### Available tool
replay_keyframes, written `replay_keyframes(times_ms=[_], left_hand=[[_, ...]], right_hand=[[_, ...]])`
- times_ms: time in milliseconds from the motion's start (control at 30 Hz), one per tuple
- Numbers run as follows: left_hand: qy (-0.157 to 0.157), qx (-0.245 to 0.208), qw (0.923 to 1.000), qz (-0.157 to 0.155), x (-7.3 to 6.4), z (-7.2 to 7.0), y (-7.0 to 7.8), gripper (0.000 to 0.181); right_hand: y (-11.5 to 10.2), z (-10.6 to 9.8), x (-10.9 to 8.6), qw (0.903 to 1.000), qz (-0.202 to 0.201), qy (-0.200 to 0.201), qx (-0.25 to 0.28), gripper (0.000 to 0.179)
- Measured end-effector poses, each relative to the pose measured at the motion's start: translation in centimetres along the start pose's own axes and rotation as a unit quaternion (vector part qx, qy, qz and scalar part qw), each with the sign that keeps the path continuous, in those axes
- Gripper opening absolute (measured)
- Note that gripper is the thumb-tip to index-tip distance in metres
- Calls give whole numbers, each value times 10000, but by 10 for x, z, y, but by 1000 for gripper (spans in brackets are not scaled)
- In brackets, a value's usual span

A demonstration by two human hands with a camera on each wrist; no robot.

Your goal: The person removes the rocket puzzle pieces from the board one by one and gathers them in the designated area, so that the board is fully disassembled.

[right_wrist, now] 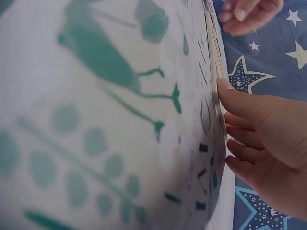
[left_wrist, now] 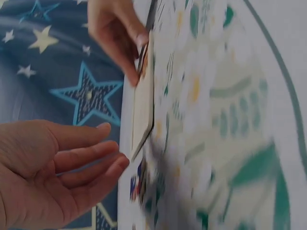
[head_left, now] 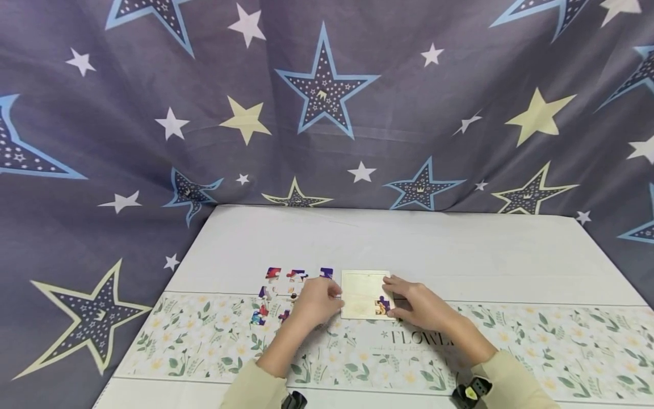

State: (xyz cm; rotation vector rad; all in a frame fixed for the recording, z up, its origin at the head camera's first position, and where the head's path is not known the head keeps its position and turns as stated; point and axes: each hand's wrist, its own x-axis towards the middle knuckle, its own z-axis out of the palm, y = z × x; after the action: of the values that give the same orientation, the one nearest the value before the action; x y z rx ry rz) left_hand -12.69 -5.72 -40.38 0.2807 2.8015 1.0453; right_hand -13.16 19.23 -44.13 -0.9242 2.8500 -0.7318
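A square pale wooden puzzle tray [head_left: 359,295] lies on the table, with one purple and orange jigsaw piece [head_left: 382,305] in its lower right corner. My right hand [head_left: 421,305] rests at the tray's right edge, thumb near that piece and index finger farther up; in the right wrist view its fingertips [right_wrist: 223,85] touch the edge. Just left of the tray is my left hand [head_left: 315,304], fingers loosely bent. The left wrist view shows nothing between its thumb and fingers. Several loose jigsaw pieces [head_left: 273,273] lie to its left, some partly hidden behind it.
A floral strip [head_left: 214,335] with printed lettering runs across the white table [head_left: 460,250]. Behind the table hangs a dark star-patterned cloth [head_left: 388,113], which also covers the left side. Black devices [head_left: 472,392] are strapped at both wrists.
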Motion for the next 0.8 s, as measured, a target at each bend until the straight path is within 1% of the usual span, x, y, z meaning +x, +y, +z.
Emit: replay_keyframes(times_ms=[100, 233, 367, 500, 667, 700, 800], left_hand=[[-403, -241, 9988, 108, 6, 12, 9, 21], [-695, -332, 9965, 311, 13, 28, 19, 20], [-779, -243, 9954, 501, 17, 43, 27, 22], [-773, -145, 9948, 646, 19, 53, 34, 23], [-675, -37, 9950, 734, 20, 59, 38, 21], [-669, -63, 9952, 718, 20, 59, 38, 20], [-639, -324, 9955, 617, 21, 60, 36, 18]], right_hand=[[1, -1, -1, 10000, -6, -14, 27, 54], [3, -3, -1, 10000, -7, -68, 51, 54], [4, -5, 0, 9998, -68, -158, 76, 55], [4, -7, 0, 9997, -109, -225, 76, 55], [4, -9, -2, 9996, -68, -270, 75, 56], [4, -9, -2, 9996, -69, -268, 83, 56], [5, -8, -2, 9997, -82, -238, 74, 56]])
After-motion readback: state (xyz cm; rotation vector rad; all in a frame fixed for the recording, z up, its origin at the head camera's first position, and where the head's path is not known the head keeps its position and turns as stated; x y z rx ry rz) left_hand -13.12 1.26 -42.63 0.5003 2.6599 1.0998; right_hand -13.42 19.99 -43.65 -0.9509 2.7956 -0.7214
